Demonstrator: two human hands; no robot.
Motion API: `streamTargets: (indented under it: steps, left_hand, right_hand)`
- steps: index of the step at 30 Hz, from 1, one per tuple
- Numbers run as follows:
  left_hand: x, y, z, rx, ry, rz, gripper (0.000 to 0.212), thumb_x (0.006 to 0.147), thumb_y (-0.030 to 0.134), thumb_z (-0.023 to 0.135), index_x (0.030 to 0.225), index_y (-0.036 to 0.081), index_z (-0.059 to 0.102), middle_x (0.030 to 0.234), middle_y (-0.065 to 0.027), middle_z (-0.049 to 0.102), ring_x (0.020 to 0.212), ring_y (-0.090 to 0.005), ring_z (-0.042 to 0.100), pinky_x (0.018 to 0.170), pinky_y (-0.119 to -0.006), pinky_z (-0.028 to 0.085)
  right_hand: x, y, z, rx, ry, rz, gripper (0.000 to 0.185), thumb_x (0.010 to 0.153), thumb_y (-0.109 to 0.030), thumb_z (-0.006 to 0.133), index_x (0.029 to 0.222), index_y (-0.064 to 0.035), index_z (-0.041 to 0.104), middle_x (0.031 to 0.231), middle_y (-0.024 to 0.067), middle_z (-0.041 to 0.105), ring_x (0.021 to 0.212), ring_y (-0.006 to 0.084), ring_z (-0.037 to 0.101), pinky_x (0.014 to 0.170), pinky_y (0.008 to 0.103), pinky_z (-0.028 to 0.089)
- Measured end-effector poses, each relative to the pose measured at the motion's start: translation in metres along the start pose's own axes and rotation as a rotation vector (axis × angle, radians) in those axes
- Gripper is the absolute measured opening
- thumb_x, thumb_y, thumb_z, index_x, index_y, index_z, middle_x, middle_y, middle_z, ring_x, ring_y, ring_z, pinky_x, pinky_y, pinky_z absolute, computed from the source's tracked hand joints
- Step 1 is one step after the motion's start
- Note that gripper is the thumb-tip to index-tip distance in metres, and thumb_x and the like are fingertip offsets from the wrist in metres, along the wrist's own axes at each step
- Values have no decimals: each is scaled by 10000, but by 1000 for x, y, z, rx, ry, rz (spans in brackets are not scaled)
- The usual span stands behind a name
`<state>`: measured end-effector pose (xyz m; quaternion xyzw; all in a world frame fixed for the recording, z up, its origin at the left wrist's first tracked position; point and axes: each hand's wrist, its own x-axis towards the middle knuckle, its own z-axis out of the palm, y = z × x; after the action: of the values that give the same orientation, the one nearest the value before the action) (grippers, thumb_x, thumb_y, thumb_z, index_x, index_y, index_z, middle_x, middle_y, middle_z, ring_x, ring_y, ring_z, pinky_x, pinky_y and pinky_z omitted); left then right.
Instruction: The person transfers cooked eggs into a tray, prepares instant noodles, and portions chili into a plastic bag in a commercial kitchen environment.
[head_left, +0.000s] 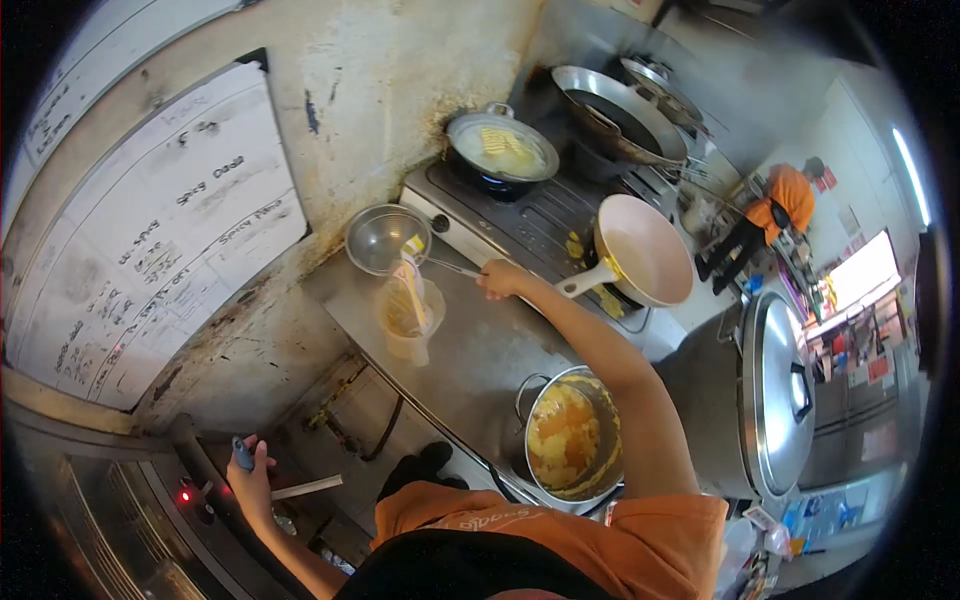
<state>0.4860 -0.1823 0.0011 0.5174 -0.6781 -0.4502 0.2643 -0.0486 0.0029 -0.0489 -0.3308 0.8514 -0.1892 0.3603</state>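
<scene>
My right hand (504, 280) grips the thin handle of a metal strainer (379, 238), whose bowl lies over the steel counter. Just below the strainer, a plastic jug (409, 319) has an opened packet (407, 281) standing in it. My left hand (253, 476), far to the lower left, is closed around a grey-blue handle (242, 454); its working end cannot be made out. On the lit burner, a two-handled pan (504, 146) holds pale liquid and a noodle block (504, 142). A steel pot (574, 435) with yellow-orange food stands under my right forearm.
A pale pink frying pan (646, 251) sits on the stained gas stove (465, 202), handle toward me. Large woks (615, 112) stand behind. A big lidded pot (780, 390) is at the right. Farther off, a person in orange (787, 199) bends over. A whiteboard (165, 240) hangs left.
</scene>
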Motion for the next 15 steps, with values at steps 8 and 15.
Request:
streamTargets:
  steps: [8,15]
  left_hand:
    - [5,18,16,57,-104,75,327,846,229,621,1036,-37,602,645,-44,602,597,-99,546,605,-261,416]
    - [5,65,56,17,-323,154,317,838,188,633,1075,-19,590,677,-47,604,609,-91,560,609,-248,427]
  right_hand:
    - [-25,38,12,-444,605,-528,339,820,-297,614,1003,-12,598,753,158,644,697,307,628,663,365,491]
    - [-178,-54,-24,-54,635,-327,211,829,-190,612,915,2,618,661,119,627,612,242,609,600,330,473]
